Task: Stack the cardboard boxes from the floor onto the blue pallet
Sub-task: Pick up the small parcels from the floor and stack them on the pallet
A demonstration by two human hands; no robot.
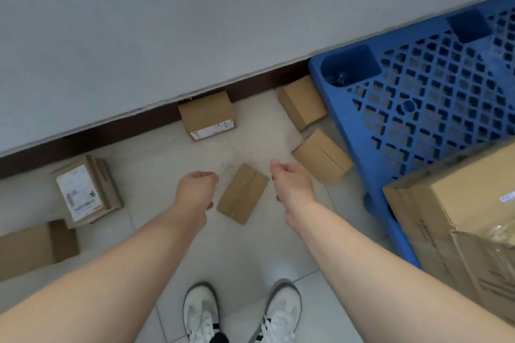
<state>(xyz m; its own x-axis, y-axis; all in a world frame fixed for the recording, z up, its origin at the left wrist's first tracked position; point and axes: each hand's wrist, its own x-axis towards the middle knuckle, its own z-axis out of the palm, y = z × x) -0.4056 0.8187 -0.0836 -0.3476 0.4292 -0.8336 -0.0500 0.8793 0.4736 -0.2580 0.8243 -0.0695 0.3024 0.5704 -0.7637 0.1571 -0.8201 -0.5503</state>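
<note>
Floor: pale glossy tiled floor [172,164].
Pallet: blue perforated plastic pallet [434,97] at right (against the wall).
Boxes on floor: six small brown cardboard boxes [243,193], scattered.
Feet: white lace-up sneakers [201,312], near edge.

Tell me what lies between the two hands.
In the head view, a small plain cardboard box lies on the floor tiles between the left hand and the right hand. Neither hand touches it; both are empty and loosely curled.
</note>
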